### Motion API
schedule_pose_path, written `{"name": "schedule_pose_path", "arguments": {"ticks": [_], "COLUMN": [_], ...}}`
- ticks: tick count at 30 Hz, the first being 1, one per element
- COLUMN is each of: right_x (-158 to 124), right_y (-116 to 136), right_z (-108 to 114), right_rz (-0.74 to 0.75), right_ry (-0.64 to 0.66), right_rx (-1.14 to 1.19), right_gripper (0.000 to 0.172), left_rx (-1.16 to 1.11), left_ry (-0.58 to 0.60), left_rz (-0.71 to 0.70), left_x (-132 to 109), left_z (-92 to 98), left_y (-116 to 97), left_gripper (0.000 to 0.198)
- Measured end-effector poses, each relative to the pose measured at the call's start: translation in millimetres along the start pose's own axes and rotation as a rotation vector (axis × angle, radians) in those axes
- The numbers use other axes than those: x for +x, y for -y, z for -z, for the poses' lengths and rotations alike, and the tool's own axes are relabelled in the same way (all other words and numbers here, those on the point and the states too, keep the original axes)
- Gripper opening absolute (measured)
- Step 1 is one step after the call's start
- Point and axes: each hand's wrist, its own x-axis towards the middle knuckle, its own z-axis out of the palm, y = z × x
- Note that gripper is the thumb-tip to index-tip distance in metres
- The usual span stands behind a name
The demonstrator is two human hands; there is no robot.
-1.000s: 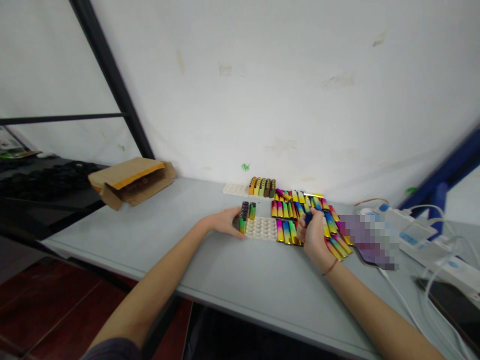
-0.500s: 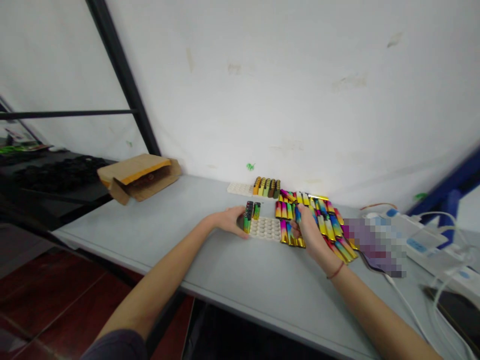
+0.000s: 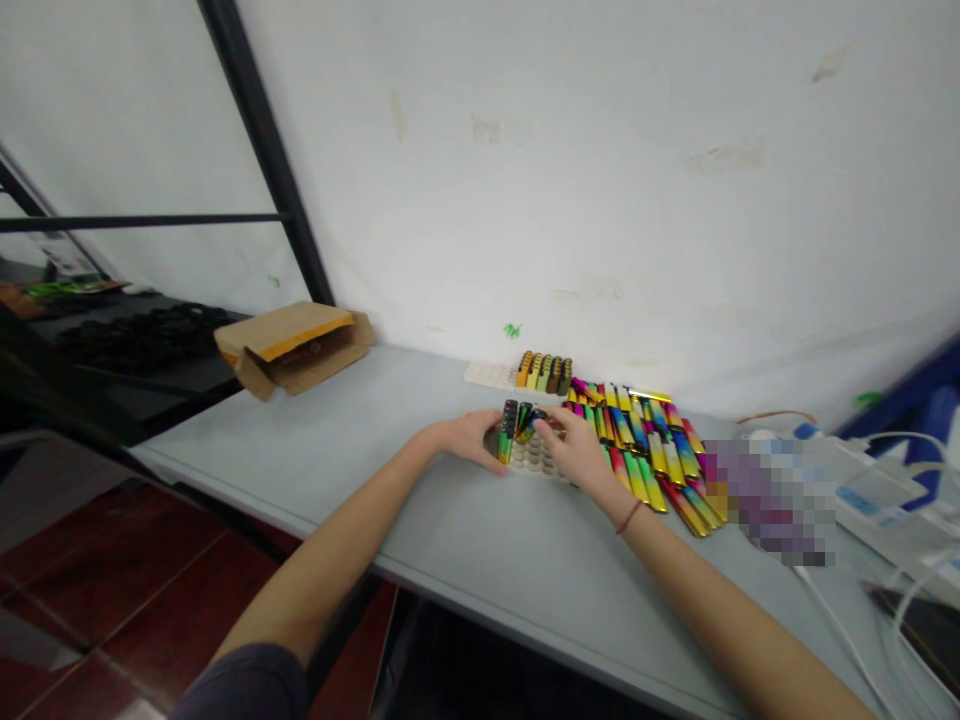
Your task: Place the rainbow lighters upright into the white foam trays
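Observation:
A white tray with round holes (image 3: 534, 460) lies on the grey table, with several shiny lighters (image 3: 505, 440) upright at its left end. My left hand (image 3: 474, 441) is spread around that end, thumb and fingers apart. Over the tray, my right hand (image 3: 574, 445) pinches a dark blue-topped lighter (image 3: 536, 418), tilted beside the standing ones. Many metallic rainbow lighters (image 3: 660, 455) lie in rows to the right. Behind, a second white tray (image 3: 489, 374) carries upright yellow, green and brown lighters (image 3: 544, 373) at its right end.
An opened cardboard box (image 3: 300, 345) sits at the table's back left. On the right are a pixelated purple object (image 3: 765, 500), white power strips (image 3: 862, 495), cables and a dark phone-like object (image 3: 919, 625). A white wall stands behind.
My right hand has moved left from the loose lighters to the tray, carrying a lighter. My left hand keeps its place at the tray's end. The view has shifted slightly.

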Motion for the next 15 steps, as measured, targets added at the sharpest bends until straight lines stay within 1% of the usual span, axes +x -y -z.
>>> {"name": "schedule_pose_path", "arguments": {"ticks": [4,7,9,11,13,14,15], "right_x": [-2.2,-2.3,-1.1,0.7,1.5,0.8,-0.7], "right_y": [5.4,9.6,10.3,8.9,5.7,3.6,1.3], "right_z": [-2.9,-2.3,2.4,13.2,29.7,39.0,48.1], "right_rz": [0.074,0.146,0.187,0.184,0.145,0.124,0.113], "right_ry": [0.022,0.096,0.16,0.164,0.108,0.083,0.085], "right_rx": [-0.207,-0.33,-0.382,-0.381,-0.389,-0.423,-0.473], "right_gripper": [0.025,0.025,0.026,0.029,0.03,0.029,0.027], "left_rx": [0.012,0.025,0.037,0.038,0.026,0.019,0.015], "left_ry": [0.008,0.01,0.018,0.027,0.028,0.029,0.03], "left_rz": [0.015,0.018,0.026,0.028,0.018,0.01,0.004], "left_x": [-0.6,-1.5,-2.1,-2.5,-2.7,-2.7,-2.8], "left_z": [0.3,1.4,2.4,3.3,3.9,4.0,4.0], "left_y": [-1.3,-4.2,-6.5,-8.2,-8.8,-8.6,-8.2], "left_gripper": [0.086,0.085,0.085,0.086,0.086,0.086,0.086]}}
